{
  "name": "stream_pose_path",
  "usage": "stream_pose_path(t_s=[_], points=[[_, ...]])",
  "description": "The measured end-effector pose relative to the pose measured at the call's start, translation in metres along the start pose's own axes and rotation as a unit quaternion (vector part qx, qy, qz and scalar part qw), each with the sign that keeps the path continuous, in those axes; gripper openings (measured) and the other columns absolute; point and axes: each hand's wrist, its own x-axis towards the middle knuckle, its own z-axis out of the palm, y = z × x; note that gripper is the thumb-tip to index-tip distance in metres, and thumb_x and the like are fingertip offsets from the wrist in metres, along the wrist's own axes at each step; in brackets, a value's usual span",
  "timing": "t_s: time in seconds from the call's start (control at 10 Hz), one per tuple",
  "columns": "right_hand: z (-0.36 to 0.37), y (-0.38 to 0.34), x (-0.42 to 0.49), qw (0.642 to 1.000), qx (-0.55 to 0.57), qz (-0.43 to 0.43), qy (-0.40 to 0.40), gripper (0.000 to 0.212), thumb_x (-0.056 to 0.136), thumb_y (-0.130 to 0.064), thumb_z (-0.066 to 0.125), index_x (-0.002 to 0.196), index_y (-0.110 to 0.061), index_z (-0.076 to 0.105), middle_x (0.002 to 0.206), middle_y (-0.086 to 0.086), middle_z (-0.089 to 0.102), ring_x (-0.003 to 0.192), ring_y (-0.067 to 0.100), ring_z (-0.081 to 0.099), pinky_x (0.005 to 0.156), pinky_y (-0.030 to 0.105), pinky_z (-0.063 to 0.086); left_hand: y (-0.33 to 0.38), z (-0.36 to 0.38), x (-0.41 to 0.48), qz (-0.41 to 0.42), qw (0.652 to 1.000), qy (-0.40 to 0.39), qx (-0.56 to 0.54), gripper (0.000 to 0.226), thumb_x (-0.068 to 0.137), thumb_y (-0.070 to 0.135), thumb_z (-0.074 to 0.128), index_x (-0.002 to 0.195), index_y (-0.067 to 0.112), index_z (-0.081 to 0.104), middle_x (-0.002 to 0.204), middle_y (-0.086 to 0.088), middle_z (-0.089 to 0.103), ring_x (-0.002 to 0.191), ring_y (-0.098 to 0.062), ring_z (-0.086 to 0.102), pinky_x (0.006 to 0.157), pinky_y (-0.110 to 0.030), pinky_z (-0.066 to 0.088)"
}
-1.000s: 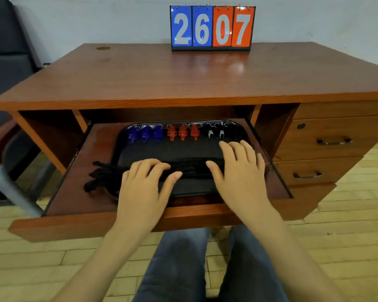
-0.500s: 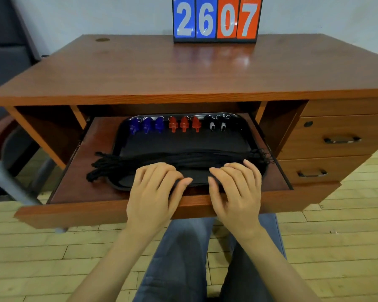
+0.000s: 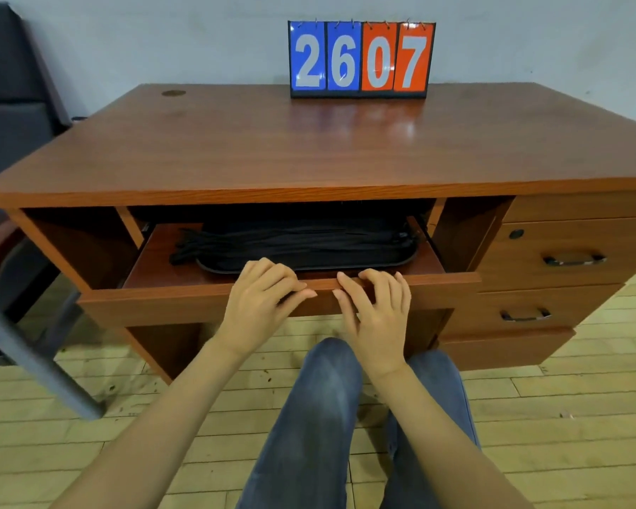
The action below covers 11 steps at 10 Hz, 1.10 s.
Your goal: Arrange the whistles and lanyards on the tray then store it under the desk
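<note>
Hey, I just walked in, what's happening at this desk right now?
A seated person has the left hand and right hand resting on the front edge of the pull-out shelf of the desk. On the shelf sits a black tray holding black lanyards. The shelf is partly under the desktop, not yet fully in. The tray's back part is hidden there, so no whistles show.

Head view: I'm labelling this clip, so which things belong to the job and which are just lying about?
Job: tray, lanyards, pull-out shelf, left hand, right hand.
Lying about: score board, chair, side drawers.
</note>
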Motion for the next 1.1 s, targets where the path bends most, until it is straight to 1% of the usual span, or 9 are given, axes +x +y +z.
stream_pose_path(t_s=[0.1,0.2,0.3,0.4,0.5,0.6,0.7,1.0,1.1], points=[[0.012,-0.003,0.005,0.998,-0.047,0.023,-0.047,0.030,0.092,-0.032,0.054,0.119,-0.024,0.063,0.115,0.007,0.064,0.116,0.021,0.048,0.111,0.050,0.027,0.002,0.015,0.000,-0.056,0.996,0.030,0.061,0.022,0.086,0.035,0.065,0.079,0.016,0.072,0.074,0.006,0.067,0.066,-0.019,0.054,0.070,-0.030,0.041],[0.024,-0.003,0.009,0.990,-0.075,0.032,-0.119,0.046,0.092,-0.037,0.050,0.136,-0.025,0.047,0.134,0.005,0.053,0.135,0.024,0.036,0.113,0.052,0.019,0.002,0.028,-0.001,-0.114,0.989,0.042,0.082,0.016,0.088,0.027,0.062,0.092,0.017,0.073,0.086,0.006,0.071,0.076,-0.019,0.060,0.081,-0.032,0.041],[0.036,0.000,0.017,0.980,-0.072,0.038,-0.180,0.057,0.093,-0.040,0.045,0.146,-0.025,0.030,0.148,0.006,0.039,0.144,0.028,0.020,0.115,0.052,0.015,0.000,0.040,-0.003,-0.158,0.983,-0.002,0.095,0.026,0.090,0.024,0.056,0.112,0.016,0.067,0.109,0.002,0.069,0.099,-0.017,0.060,0.098,-0.036,0.038],[0.048,0.005,0.026,0.972,-0.065,0.040,-0.222,0.061,0.092,-0.040,0.040,0.148,-0.023,0.024,0.152,0.008,0.032,0.145,0.031,0.015,0.115,0.053,0.016,-0.005,0.050,-0.003,-0.180,0.973,-0.090,0.110,0.041,0.090,0.028,0.048,0.129,0.016,0.054,0.127,0.000,0.061,0.122,-0.019,0.053,0.112,-0.046,0.026],[0.060,0.009,0.035,0.969,-0.067,0.042,-0.235,0.062,0.091,-0.037,0.044,0.148,-0.023,0.025,0.152,0.009,0.033,0.144,0.033,0.019,0.114,0.053,0.017,-0.009,0.057,0.002,-0.218,0.959,-0.152,0.097,0.049,0.089,0.027,0.044,0.137,0.017,0.045,0.137,-0.001,0.053,0.132,-0.020,0.044,0.113,-0.054,0.021],[0.070,0.012,0.042,0.968,-0.068,0.042,-0.238,0.069,0.088,-0.032,0.057,0.148,-0.022,0.025,0.152,0.010,0.033,0.143,0.034,0.020,0.113,0.052,0.017,-0.011,0.064,0.010,-0.253,0.948,-0.179,0.066,0.055,0.089,0.016,0.053,0.142,0.018,0.038,0.144,-0.001,0.045,0.139,-0.020,0.033,0.112,-0.058,0.020],[0.076,0.013,0.045,0.966,-0.075,0.039,-0.242,0.074,0.086,-0.029,0.061,0.149,-0.023,0.021,0.153,0.010,0.030,0.143,0.033,0.019,0.113,0.050,0.018,-0.013,0.068,0.014,-0.268,0.944,-0.185,0.045,0.060,0.088,0.010,0.054,0.144,0.017,0.034,0.148,-0.001,0.040,0.142,-0.020,0.026,0.113,-0.058,0.016],[0.075,0.018,0.047,0.968,-0.080,0.013,-0.237,0.079,0.081,-0.025,0.068,0.147,-0.022,0.026,0.149,0.011,0.038,0.141,0.034,0.028,0.110,0.050,0.026,-0.012,0.067,0.018,-0.267,0.941,-0.195,0.069,0.067,0.079,0.008,0.062,0.141,0.016,0.038,0.144,-0.002,0.045,0.139,-0.023,0.033,0.109,-0.060,0.024],[0.062,0.019,0.055,0.966,-0.018,0.020,-0.257,0.072,0.082,-0.018,0.065,0.145,-0.021,0.032,0.148,0.010,0.038,0.142,0.032,0.026,0.110,0.055,0.025,-0.010,0.055,0.030,-0.268,0.938,-0.211,0.066,0.062,0.082,0.014,0.060,0.140,0.016,0.039,0.144,-0.002,0.044,0.138,-0.023,0.033,0.109,-0.057,0.026]])
